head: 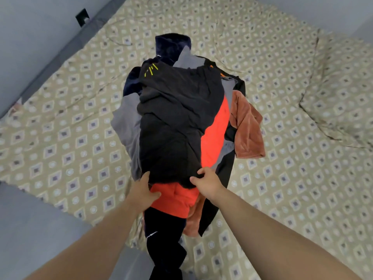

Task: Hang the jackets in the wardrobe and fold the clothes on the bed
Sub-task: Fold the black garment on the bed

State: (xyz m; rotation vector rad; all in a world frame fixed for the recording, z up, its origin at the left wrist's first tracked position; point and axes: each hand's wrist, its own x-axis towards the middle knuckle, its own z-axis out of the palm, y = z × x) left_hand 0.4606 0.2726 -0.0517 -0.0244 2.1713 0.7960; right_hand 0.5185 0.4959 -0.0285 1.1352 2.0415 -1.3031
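View from above of a bed (292,188) covered in a beige sheet printed with small diamonds. A tall pile of clothes (181,142) lies in the middle of the bed and reaches the near edge.

A crumpled black garment (173,110) with a few short yellow lines near its far end lies on top of the pile. Beneath it are an orange-red garment (216,134), which shows on the right and at the near end, and a grey garment (125,122), which sticks out on the left. A rust-brown plush garment (248,128) spreads to the right and a navy blue garment (171,45) lies at the far end. Black trousers (159,239) with a small white mark hang over the near edge of the bed.

Two bare arms reach in from below. The left hand (148,190) holds the near left edge of the black garment. Its fingertips are tucked under the fabric and its thumb lies across the orange-red garment. The right hand (205,181) pinches the near hem of the black garment with curled fingers.

A pillow (343,87) in the same print lies at the right end of the bed. A grey bed frame (60,55) runs along the left side against a pale wall, which has a dark socket plate (82,17).
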